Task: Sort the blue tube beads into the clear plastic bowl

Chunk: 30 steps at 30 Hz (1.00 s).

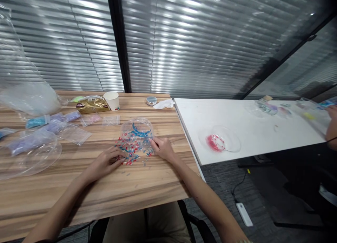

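A heap of small red, blue and whitish tube-shaped beads [133,154] is spread over the wood-grain table. At the back of the heap is a round clear plastic dish [137,120] with blue beads in it. My right hand [162,148] has its fingers closed at the dish's right front rim. On the left side of the heap, my left hand [111,159] rests low, its fingers curled with the tips among the beads. Whatever lies between those fingertips is too small to make out.
Small bags of beads [56,123] and a large clear plastic lid [31,162] lie left. Behind stand a gold tissue pack [92,105], a paper cup [112,102] and a round tin [151,101]. Another dish [231,139] with red beads sits on the white table; a person's arm [332,127] shows far right.
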Tool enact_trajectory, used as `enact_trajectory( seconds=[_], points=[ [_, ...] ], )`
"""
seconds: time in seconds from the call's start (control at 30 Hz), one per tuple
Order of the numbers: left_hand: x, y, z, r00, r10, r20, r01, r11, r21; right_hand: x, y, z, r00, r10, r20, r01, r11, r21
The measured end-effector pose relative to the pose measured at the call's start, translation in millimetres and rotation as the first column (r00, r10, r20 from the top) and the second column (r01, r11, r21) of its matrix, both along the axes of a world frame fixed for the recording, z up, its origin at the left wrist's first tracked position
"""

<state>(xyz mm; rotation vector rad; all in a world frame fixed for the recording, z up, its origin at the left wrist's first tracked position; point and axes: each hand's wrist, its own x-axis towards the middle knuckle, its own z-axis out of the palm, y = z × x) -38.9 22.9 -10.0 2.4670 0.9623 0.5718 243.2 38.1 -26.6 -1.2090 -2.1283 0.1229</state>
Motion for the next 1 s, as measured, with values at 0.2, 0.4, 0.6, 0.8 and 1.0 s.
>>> enact_trajectory(
  seconds=[0.2,0.4,0.6,0.8,1.0],
  points=[
    [1.8,-0.1,2.6,1.000,-0.001,0.007,0.001,1.000,0.008,-0.2,-0.7,0.6,1.000,-0.015,0.017,0.015,1.000,0.013],
    [3.7,-1.2,7.7,1.000,0.009,0.003,-0.009,1.000,-0.004,-0.3,-0.9,1.6,0.999,-0.019,0.038,0.019,1.000,-0.006],
    [3.1,-0.5,6.1,1.000,0.011,0.020,-0.011,1.000,-0.004,-0.1,-0.8,1.0,0.999,-0.024,0.041,0.024,1.000,-0.010],
    [3.1,-1.1,6.6,1.000,0.029,0.005,-0.028,0.999,-0.017,0.4,-0.7,-0.1,0.999,-0.030,0.037,0.030,1.000,-0.008],
    [3.0,-0.9,5.9,1.000,0.028,0.007,-0.028,1.000,-0.003,-0.1,-0.7,-0.5,0.999,-0.030,0.022,0.030,1.000,0.006]
  ],
)
